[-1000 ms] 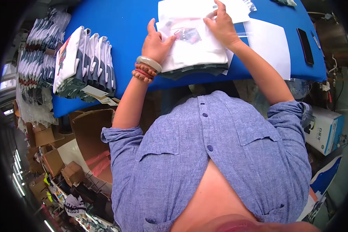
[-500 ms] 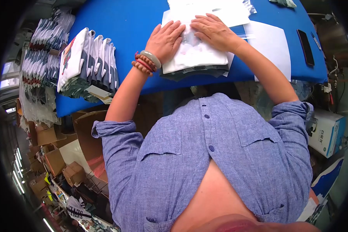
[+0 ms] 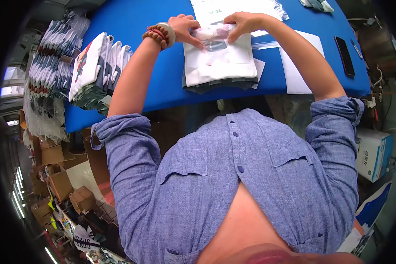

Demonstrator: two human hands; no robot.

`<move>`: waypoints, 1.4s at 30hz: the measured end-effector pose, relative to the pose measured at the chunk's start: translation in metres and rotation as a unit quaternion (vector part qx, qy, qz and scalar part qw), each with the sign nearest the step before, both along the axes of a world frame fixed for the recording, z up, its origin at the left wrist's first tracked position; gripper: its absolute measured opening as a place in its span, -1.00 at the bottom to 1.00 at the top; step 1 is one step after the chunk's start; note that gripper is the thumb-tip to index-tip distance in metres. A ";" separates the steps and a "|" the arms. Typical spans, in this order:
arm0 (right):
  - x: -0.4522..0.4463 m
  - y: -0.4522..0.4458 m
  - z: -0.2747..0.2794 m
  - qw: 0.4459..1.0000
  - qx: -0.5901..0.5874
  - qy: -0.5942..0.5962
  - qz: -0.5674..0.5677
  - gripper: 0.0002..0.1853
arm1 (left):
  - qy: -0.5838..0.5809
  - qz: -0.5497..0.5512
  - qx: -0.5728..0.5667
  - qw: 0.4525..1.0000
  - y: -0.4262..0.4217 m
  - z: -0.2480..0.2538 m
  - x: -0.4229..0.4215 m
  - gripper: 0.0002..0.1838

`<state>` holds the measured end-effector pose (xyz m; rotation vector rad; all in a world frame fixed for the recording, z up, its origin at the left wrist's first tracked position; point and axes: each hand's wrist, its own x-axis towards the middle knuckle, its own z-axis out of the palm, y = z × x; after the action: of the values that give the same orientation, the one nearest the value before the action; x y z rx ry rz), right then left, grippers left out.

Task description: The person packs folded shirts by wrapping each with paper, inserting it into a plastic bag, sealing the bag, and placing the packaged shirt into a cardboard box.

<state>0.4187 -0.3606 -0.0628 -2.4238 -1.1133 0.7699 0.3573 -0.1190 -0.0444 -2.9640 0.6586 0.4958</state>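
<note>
A folded white garment (image 3: 220,70) with dark grey layers along its near edge lies on the blue table. Shiny clear plastic shows over its far part, with a faint pinkish print. My left hand (image 3: 184,31), with beads and a pale bangle at the wrist, is closed on the far left edge, thumb on top. Opposite it, my right hand (image 3: 247,24) grips the far right edge, thumb pressing inward and fingers mostly hidden behind. Between the thumbs the far end looks raised and bunched.
Stacked folded garments (image 3: 99,72) stand on the table's left, with more bundles (image 3: 53,66) beyond. White printed packages (image 3: 220,11) lie at the back. A white paper sheet (image 3: 301,66), a phone (image 3: 344,56) and a pen (image 3: 356,48) are on the right. Cardboard boxes (image 3: 81,198) sit below left.
Both hands have gone from lying flat on the white garment to gripping its far edge, farther from me. The elbows have spread outward, and the garment's far end is now lifted.
</note>
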 end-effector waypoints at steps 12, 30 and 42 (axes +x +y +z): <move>-0.049 -0.014 0.035 0.986 0.130 -0.101 -0.004 -0.48 | 0.037 -0.014 -0.197 0.980 -0.014 0.028 -0.035 -0.40; -0.141 -0.039 -0.057 0.758 0.482 0.307 -0.316 -0.47 | -0.001 0.350 -0.538 0.767 0.020 -0.056 -0.087 -0.51; -0.159 -0.122 -0.056 0.687 0.462 0.341 -0.446 -0.50 | -0.175 -0.063 -0.022 0.982 -0.090 -0.048 0.002 -0.80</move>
<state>0.2600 -0.4826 -0.1186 -1.2723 0.1030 0.4690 0.3592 -0.2090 -0.0920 -2.9123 0.8129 -0.0527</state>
